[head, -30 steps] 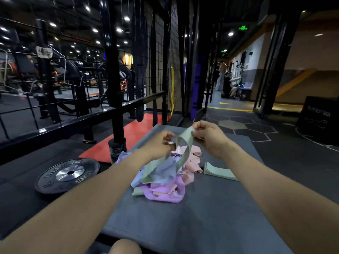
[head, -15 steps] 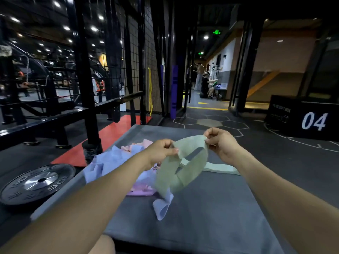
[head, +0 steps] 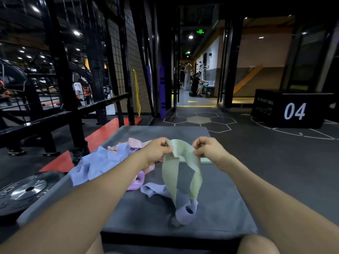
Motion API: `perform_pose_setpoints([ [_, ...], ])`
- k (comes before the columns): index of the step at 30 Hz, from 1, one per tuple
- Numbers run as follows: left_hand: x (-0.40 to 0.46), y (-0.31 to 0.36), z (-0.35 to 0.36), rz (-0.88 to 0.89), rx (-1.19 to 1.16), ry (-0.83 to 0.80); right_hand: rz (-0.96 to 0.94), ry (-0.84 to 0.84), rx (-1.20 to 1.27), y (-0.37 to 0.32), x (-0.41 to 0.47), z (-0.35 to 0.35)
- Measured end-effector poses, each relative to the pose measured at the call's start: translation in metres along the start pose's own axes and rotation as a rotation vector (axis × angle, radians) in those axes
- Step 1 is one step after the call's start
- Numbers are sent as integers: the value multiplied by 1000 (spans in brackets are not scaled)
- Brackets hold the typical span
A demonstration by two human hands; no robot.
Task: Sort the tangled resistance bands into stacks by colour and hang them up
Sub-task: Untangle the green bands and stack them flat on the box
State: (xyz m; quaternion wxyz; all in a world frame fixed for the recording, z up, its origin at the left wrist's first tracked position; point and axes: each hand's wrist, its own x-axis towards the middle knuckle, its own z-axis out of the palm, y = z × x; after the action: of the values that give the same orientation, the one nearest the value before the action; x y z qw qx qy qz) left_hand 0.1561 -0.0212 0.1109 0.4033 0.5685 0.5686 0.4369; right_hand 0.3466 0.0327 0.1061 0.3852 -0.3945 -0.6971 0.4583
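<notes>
A pale green resistance band (head: 180, 167) hangs as a loop above the grey mat (head: 220, 204). My left hand (head: 157, 150) pinches its top left edge and my right hand (head: 208, 148) pinches its top right edge. A lavender-blue band (head: 183, 211) is caught through the bottom of the green loop and trails on the mat. To the left lies the tangled pile of blue bands (head: 99, 164), pink bands (head: 134, 143) and a purple band (head: 137, 182). A folded green band (head: 205, 160) lies flat on the mat behind my right hand.
A black weight plate (head: 27, 189) lies on the floor at the left. A black rack with mesh panels (head: 117, 70) stands behind the mat. A black soft box marked 04 (head: 291, 109) sits at the right. People are far down the corridor (head: 194, 83).
Both hands drew the green band free of the pile and closer together over the mat's middle. A blue band came along, hanging from its lower end. The view swung right.
</notes>
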Motion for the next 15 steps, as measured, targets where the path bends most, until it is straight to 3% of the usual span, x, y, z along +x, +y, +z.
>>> perform_pose_setpoints([
  [5, -13, -36, -10, -83, 154, 11, 55, -140, -142, 27, -8, 22],
  [11, -40, -79, -25, -148, 318, -97, 211, -277, -201, 51, -6, 53],
  [15, -56, -99, -39, -182, 470, -152, 187, -224, -585, 73, 6, 80],
])
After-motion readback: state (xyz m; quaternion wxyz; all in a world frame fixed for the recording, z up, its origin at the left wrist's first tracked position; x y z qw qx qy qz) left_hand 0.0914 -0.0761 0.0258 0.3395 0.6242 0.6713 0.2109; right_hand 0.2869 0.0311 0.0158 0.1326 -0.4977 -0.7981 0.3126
